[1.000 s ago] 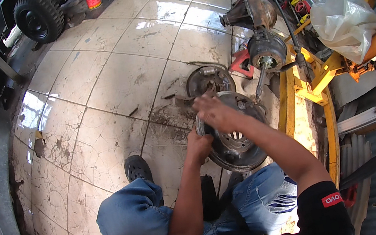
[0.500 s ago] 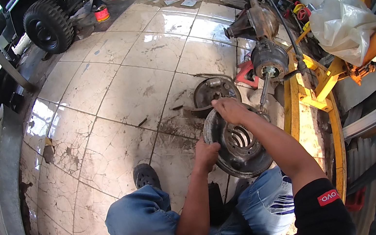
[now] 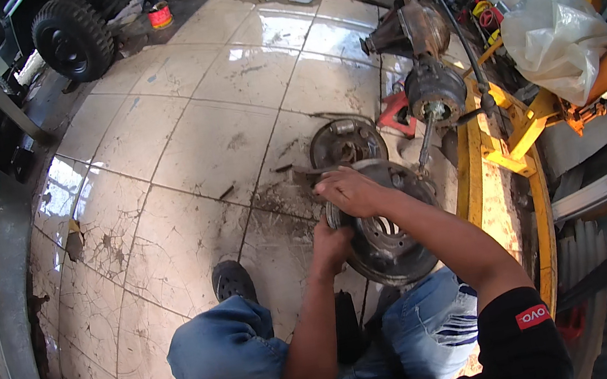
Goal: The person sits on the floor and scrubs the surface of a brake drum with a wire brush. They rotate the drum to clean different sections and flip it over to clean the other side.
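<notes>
A round, dark metal brake drum (image 3: 403, 255) leans tilted between my knees, its slotted middle facing up. My left hand (image 3: 332, 244) is closed on its left rim, thumb toward the inner side. Across the far-left rim lies my right hand (image 3: 351, 191), fingers bent and pressed together; what they hold, if anything, is hidden. Just beyond, a brake backing plate (image 3: 347, 136) with a small cylinder rests on the tiles. A curved brown strip (image 3: 303, 176) shows beside my right fingertips, partly covered by the hand.
An axle housing (image 3: 426, 35) stands at the far right near a red jack stand (image 3: 396, 115). Yellow metal framing (image 3: 470, 179) runs along the right, with a plastic bag (image 3: 554, 43) above it. A vehicle tyre (image 3: 72, 40) and a red can (image 3: 160, 15) are at far left.
My right hand has moved left and slightly nearer along the rim, close to my left hand. More of the curved brown strip shows now. My left hand keeps its hold.
</notes>
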`<action>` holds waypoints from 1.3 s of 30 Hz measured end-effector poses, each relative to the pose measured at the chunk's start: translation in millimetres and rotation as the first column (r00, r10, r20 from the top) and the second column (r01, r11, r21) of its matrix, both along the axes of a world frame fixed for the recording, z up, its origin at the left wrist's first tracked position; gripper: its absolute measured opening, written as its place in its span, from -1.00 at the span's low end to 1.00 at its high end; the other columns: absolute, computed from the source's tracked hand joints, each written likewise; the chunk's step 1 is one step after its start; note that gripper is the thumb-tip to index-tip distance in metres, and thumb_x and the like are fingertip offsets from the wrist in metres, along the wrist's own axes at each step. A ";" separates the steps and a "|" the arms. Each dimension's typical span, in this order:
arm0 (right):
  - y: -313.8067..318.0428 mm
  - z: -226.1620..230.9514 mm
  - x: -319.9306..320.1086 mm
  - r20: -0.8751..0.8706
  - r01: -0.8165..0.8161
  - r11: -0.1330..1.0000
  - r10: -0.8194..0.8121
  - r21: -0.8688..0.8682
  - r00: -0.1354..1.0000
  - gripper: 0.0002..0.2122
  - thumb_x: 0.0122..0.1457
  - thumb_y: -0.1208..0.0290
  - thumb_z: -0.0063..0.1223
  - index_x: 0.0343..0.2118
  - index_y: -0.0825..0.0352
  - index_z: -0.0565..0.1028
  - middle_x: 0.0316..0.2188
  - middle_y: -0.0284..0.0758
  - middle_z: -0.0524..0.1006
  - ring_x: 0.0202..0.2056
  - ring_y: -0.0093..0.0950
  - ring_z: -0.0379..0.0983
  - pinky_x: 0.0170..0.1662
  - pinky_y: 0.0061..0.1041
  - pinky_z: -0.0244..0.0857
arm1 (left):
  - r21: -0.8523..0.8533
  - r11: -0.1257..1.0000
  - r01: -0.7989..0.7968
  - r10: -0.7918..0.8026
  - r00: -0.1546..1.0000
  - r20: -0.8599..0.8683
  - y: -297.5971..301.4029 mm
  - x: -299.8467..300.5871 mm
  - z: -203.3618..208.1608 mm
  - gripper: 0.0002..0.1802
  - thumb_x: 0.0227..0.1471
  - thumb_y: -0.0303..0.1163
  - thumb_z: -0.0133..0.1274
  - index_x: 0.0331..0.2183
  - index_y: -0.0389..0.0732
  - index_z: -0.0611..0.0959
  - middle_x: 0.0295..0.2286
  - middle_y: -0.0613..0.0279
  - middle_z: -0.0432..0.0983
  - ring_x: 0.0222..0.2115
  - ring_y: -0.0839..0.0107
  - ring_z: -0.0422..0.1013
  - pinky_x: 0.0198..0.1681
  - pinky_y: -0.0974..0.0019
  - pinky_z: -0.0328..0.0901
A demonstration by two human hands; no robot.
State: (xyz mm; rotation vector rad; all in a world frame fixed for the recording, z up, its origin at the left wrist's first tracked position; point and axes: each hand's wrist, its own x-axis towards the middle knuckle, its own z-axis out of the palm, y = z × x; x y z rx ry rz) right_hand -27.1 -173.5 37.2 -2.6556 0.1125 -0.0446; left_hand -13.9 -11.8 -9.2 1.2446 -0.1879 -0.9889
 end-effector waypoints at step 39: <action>-60.3 -8.0 -36.8 -0.137 0.344 0.938 -0.347 -0.045 0.928 -0.47 0.34 0.07 -0.51 0.15 0.38 0.28 0.20 -0.08 0.21 0.26 -0.15 0.03 0.31 -0.29 -0.14 | -0.124 0.992 -0.027 0.015 0.995 -0.098 -8.2 -1.2 9.6 -0.52 -0.25 -0.59 -0.06 -0.14 -0.40 0.47 -0.33 0.09 0.53 -0.40 0.34 0.46 -0.31 0.32 0.38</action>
